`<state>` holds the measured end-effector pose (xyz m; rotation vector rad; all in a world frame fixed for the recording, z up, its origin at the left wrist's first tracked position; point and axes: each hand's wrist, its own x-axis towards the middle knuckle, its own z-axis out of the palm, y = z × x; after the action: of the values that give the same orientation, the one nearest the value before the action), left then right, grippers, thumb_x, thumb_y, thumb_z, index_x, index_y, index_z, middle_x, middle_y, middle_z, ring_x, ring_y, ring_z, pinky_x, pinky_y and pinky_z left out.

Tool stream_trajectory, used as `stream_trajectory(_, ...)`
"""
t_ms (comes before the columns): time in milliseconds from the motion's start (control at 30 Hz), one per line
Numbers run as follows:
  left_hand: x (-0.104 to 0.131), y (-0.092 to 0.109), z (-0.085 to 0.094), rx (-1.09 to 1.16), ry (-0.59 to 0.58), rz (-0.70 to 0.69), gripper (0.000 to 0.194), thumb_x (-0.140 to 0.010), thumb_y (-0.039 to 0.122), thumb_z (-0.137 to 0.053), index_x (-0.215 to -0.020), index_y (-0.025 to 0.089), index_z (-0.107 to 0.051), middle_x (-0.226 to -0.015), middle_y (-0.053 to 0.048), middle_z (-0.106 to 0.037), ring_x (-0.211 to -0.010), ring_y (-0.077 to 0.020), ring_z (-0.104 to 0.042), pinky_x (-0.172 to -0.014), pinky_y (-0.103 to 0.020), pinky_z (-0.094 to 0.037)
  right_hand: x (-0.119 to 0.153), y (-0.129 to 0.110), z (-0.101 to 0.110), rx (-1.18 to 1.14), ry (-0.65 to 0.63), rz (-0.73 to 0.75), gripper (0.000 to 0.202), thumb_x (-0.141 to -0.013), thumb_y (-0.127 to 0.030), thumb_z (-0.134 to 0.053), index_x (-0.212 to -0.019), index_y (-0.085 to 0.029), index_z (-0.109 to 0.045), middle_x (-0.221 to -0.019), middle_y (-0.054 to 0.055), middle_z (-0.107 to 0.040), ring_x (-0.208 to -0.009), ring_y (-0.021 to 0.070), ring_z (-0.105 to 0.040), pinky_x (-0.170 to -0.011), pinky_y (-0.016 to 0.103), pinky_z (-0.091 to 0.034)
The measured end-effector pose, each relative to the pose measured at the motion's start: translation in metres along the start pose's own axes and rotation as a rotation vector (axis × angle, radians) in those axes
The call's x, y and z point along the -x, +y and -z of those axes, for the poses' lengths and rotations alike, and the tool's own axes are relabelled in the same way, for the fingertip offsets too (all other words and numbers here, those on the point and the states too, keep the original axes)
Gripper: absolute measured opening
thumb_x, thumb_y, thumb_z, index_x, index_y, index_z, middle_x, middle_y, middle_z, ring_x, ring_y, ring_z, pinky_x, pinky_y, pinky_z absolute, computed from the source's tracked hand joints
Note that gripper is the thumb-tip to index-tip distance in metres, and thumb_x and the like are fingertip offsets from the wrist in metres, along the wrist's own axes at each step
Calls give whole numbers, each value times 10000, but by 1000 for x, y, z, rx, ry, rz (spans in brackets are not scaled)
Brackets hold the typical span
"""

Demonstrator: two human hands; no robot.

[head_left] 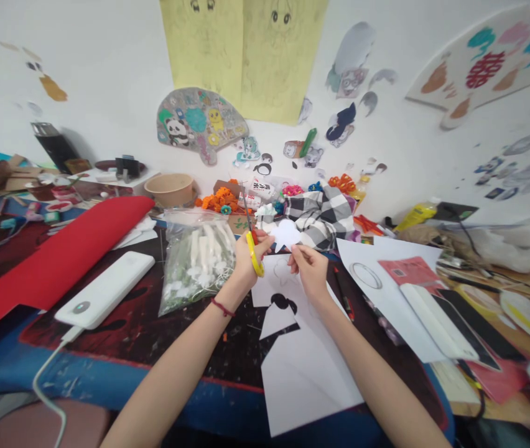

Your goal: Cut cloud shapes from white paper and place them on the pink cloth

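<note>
My left hand is closed round a pair of scissors with yellow and red handles, the blades pointing up and away. Its thumb and fingertips also reach the left edge of a small white paper cutout with a wavy outline. From the right, my right hand pinches the cutout's lower edge between thumb and fingers. Below the hands lie white paper sheets, one with a faint pencil outline. On them rest a loose paper scrap and a small black round piece.
Left of the hands lie a clear bag of flower stems, a white power bank with a cable and a long red sheet. Behind are a checkered cloth and a tan bowl. A white device lies right.
</note>
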<state>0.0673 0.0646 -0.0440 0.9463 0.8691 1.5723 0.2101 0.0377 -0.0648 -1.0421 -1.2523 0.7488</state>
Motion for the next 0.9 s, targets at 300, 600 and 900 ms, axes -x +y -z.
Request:
stream_trajectory(300,4,-4,-4,12,11,-2,351,-586,302,-837,-763,171,-563,-538,69,-537,-466,-71,-473,-486,-224,-363,12,-4,-10,-6,90,-16,345,-859,-508,-634,-778,-176,-679,-560,-14,-564,-441,98,-472,-423,231,-378)
stream_trajectory(600,6,-5,-6,-10,48,-51,352,-604,312,-837,-756,182,-547,-580,60,-558,-520,-85,-513,-528,-228,-393,15,-9,-12,17,157,20,365,-869,-515,-620,-707,-188,-629,-574,-16,-543,-459,102,-450,-443,241,-361)
stream_trajectory(900,7,-4,-8,-10,48,-67,335,-613,302,-829,-758,183,-552,-590,57,-565,-518,-85,-516,-538,-232,-409,18,-11,-13,19,172,30,378,-880,-519,-605,-688,-194,-606,-570,-15,-541,-454,103,-446,-446,248,-360)
